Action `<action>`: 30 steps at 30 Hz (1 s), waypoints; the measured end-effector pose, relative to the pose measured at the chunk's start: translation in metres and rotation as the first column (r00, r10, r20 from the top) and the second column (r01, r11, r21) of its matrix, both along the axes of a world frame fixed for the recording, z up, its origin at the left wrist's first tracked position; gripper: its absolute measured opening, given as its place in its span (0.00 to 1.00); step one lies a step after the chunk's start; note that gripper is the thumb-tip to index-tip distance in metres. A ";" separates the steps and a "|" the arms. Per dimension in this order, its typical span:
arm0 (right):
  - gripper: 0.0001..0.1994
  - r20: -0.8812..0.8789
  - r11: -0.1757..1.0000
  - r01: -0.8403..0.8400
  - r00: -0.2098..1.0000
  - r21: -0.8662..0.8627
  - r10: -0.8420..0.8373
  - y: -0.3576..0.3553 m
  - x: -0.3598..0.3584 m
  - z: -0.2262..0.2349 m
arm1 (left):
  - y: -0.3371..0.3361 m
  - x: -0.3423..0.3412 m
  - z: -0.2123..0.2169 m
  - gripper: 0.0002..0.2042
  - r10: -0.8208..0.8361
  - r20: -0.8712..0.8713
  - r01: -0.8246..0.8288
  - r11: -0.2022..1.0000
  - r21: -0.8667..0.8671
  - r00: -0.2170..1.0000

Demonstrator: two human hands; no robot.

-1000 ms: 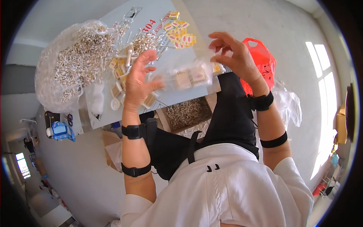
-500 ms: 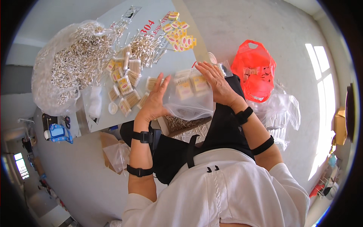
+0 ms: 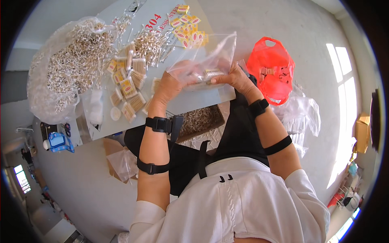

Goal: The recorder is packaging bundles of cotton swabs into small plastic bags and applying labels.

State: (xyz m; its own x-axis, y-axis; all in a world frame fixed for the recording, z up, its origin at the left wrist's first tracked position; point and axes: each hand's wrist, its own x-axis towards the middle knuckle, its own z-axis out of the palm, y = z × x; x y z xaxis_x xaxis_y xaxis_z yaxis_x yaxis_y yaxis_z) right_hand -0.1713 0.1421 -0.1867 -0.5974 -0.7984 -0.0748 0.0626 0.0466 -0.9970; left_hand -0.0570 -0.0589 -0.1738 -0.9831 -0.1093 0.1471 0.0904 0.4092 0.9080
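Over the table's near edge, a clear plastic bag (image 3: 222,45) is held between my two hands, its loose end standing up toward the far side. Inside it, bundles of cotton swabs (image 3: 211,73) show between my fingers. My left hand (image 3: 173,84) grips the bag's left side, its fingers partly covered by the film. My right hand (image 3: 240,82) is closed on the right side, thumb pointing inward across the bundles. Left of my hands lie several swab bundles (image 3: 129,88) with yellow labels, beside a pile of loose swabs (image 3: 152,44).
A big clear sack of loose swabs (image 3: 73,67) covers the table's left. Yellow label cards (image 3: 190,30) lie at the far edge. Below the table edge, a box (image 3: 202,121) holds loose swabs. At right are a red plastic bag (image 3: 275,91) and clear bags (image 3: 302,117).
Both hands have gone from spread flat along the bag's sides to gripping it. The bag is tipped away from me, its loose end now on the far side, uncovering the box below.
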 end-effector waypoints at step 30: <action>0.40 -0.678 0.991 -0.085 0.722 0.107 0.135 -0.005 0.032 0.006 | 0.049 0.036 0.017 0.42 0.177 -0.077 -0.193 0.888 -0.418 0.981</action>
